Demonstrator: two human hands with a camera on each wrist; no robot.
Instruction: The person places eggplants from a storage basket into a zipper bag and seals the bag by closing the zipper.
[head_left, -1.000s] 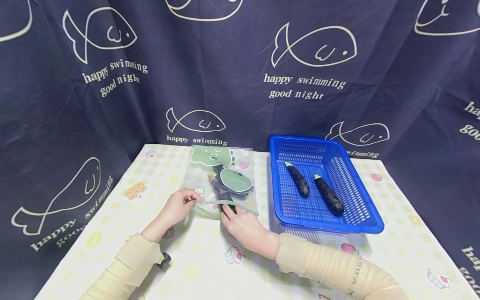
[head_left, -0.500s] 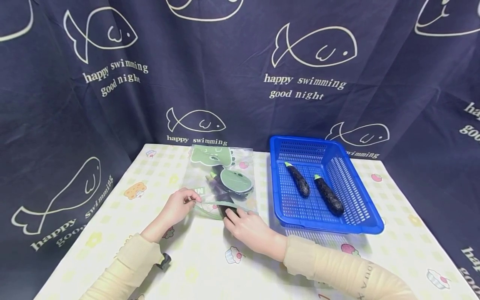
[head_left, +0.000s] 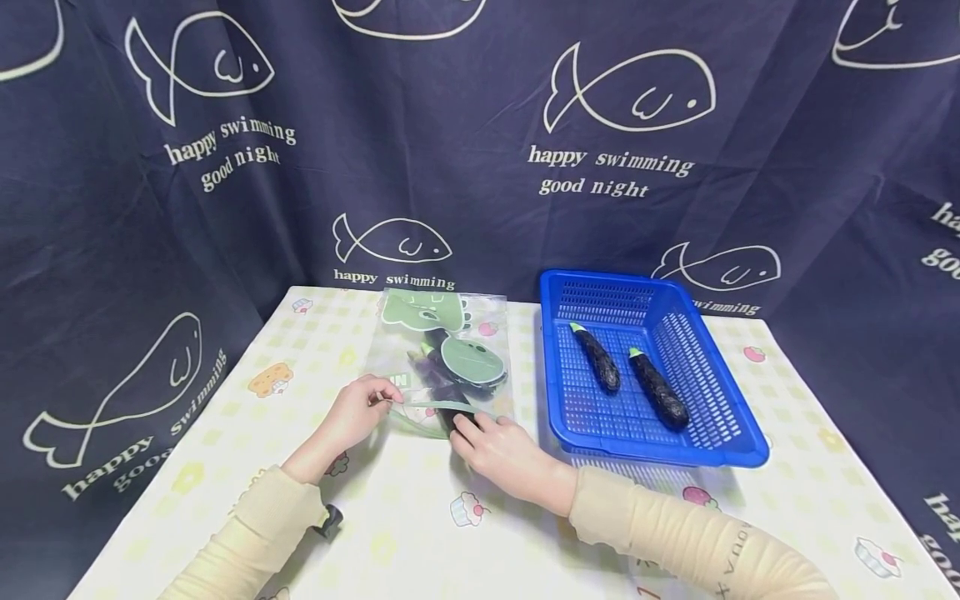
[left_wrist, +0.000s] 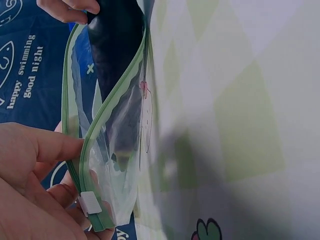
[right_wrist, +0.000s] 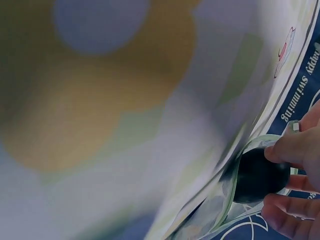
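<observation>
A clear zip bag [head_left: 386, 358] with green dinosaur prints lies on the table, its green-edged mouth toward me. My left hand [head_left: 365, 408] pinches the mouth's left corner, by a white slider [left_wrist: 90, 202] in the left wrist view. Most of a dark eggplant [left_wrist: 115, 45] is inside the bag. My right hand [head_left: 506, 458] holds that eggplant's rounded end at the mouth, with thumb and fingers about it in the right wrist view. Another dark shape, probably a second eggplant, is partly hidden behind the print.
Right of the bag stands a blue plastic basket [head_left: 551, 400]. Two eggplants with green tips, a smaller one [head_left: 596, 358] and a larger one [head_left: 658, 390], lie in it. A dark blue curtain [head_left: 480, 167] hangs behind the checked tablecloth [head_left: 405, 517].
My right hand has shifted slightly right and back toward me along the eggplant's end. The eggplant's stem end has moved a little left inside the bag. My left hand stays put.
</observation>
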